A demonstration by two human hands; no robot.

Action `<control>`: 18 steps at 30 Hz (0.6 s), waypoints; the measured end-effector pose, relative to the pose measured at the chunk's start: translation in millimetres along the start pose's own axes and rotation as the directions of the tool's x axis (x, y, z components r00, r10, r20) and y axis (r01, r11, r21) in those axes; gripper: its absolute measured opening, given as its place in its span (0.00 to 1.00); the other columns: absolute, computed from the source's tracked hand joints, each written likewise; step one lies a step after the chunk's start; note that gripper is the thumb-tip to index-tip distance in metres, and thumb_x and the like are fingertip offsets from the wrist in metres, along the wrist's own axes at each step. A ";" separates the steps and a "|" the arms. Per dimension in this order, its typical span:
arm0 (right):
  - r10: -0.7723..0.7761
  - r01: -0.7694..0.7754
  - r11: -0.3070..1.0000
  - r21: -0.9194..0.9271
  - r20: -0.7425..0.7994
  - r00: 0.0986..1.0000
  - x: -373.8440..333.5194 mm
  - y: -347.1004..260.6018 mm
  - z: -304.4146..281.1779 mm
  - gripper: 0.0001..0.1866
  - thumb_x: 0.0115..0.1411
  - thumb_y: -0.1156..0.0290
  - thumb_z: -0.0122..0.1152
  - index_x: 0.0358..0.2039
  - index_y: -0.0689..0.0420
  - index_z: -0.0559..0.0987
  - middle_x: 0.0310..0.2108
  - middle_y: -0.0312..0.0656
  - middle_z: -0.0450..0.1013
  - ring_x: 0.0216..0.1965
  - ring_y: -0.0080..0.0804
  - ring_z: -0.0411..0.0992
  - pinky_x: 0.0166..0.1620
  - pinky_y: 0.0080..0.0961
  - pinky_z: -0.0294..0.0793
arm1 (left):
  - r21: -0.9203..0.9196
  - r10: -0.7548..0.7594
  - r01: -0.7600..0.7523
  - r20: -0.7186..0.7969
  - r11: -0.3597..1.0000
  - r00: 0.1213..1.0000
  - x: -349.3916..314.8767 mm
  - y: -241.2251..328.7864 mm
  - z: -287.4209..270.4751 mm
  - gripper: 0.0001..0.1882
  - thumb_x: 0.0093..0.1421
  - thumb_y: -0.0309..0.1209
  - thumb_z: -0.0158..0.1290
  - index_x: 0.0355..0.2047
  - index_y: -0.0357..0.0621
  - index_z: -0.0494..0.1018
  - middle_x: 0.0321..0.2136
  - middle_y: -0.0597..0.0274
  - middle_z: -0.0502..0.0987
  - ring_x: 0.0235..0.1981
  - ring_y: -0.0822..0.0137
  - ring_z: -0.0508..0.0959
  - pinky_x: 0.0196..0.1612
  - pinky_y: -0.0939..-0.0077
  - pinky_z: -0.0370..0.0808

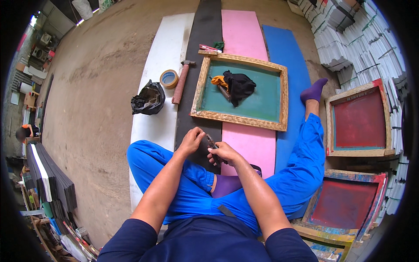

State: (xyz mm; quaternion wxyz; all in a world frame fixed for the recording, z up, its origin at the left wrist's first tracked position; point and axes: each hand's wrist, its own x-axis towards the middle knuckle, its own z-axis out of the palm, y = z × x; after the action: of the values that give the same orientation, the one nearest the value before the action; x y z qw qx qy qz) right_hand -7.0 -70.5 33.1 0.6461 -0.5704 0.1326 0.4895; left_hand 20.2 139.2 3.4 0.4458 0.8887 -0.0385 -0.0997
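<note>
In the head view, the dark tool [210, 139], which looks like pliers, lies in the right hand [224, 151], and its upper end points up and left toward the left hand [192, 140]. That relation matters most: the tool's long axis slants from upper left to lower right in the gap between the hands, its handles on the right hand's side and its tip near the left fingertips. The right grip is wrapped around the tool, thumb laid along it. The left fingers bend in toward the tip; I cannot tell whether they pinch something small or stand loose, nor whether they touch the metal.

The wooden frame [238, 120] with green mesh [267, 98] lies flat just beyond both hands and off to the right, the left fingertips nearer its near-left corner. A black cloth [241, 87] rests on the mesh.

Both forearms angle inward from the lower edge, elbows apart; the hands meet left of the body's midline, above the black board [205, 35] and pink board [248, 142].
</note>
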 end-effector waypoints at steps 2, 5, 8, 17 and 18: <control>-0.014 0.015 1.000 0.008 -0.012 1.000 3.0 4.6 -1.4 0.14 0.68 0.65 0.59 0.48 0.59 0.74 0.36 0.44 0.79 0.33 0.31 0.80 0.30 0.31 0.80 | 0.093 -0.042 0.048 -0.062 0.994 0.997 -1.0 2.6 1.2 0.13 0.65 0.37 0.58 0.34 0.39 0.75 0.34 0.50 0.80 0.42 0.49 0.79 0.45 0.58 0.74; -0.038 0.036 0.999 -0.021 -0.088 0.995 0.8 6.2 -4.9 0.12 0.68 0.66 0.60 0.45 0.60 0.75 0.33 0.41 0.77 0.30 0.30 0.79 0.29 0.31 0.78 | 0.346 -0.067 0.106 -0.123 0.932 0.990 -4.8 11.3 -1.8 0.13 0.61 0.39 0.62 0.29 0.42 0.77 0.32 0.53 0.79 0.39 0.48 0.78 0.44 0.53 0.75; -0.145 0.133 0.989 -0.071 -0.199 0.969 2.6 21.2 -22.9 0.11 0.67 0.65 0.60 0.39 0.61 0.76 0.29 0.40 0.77 0.28 0.30 0.79 0.29 0.32 0.77 | 0.493 0.008 0.076 -0.165 0.867 0.986 -5.8 15.3 3.2 0.14 0.57 0.41 0.64 0.25 0.45 0.78 0.31 0.56 0.78 0.39 0.50 0.78 0.43 0.54 0.75; -0.213 -0.022 0.941 -0.338 -0.642 0.736 -69.6 28.7 -139.1 0.13 0.62 0.66 0.61 0.33 0.64 0.75 0.23 0.42 0.74 0.22 0.32 0.76 0.26 0.34 0.74 | 0.562 0.423 -0.338 -0.023 0.755 0.906 13.5 80.0 61.6 0.22 0.55 0.40 0.64 0.49 0.48 0.76 0.61 0.50 0.68 0.66 0.47 0.63 0.66 0.50 0.60; -0.192 -0.067 0.940 -0.335 -0.680 0.708 -76.0 31.1 -154.2 0.12 0.62 0.66 0.61 0.33 0.64 0.75 0.23 0.42 0.74 0.22 0.32 0.76 0.25 0.35 0.73 | 0.571 0.427 -0.360 0.019 0.738 0.904 16.4 87.3 70.4 0.25 0.55 0.41 0.64 0.52 0.48 0.76 0.65 0.48 0.65 0.69 0.47 0.60 0.68 0.49 0.58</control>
State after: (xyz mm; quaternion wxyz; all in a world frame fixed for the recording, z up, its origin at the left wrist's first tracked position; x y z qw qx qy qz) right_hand -8.6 -244.8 21.3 0.4562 -0.8189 0.2633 0.2279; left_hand 23.1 29.0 29.9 0.1769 0.9555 -0.2275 0.0632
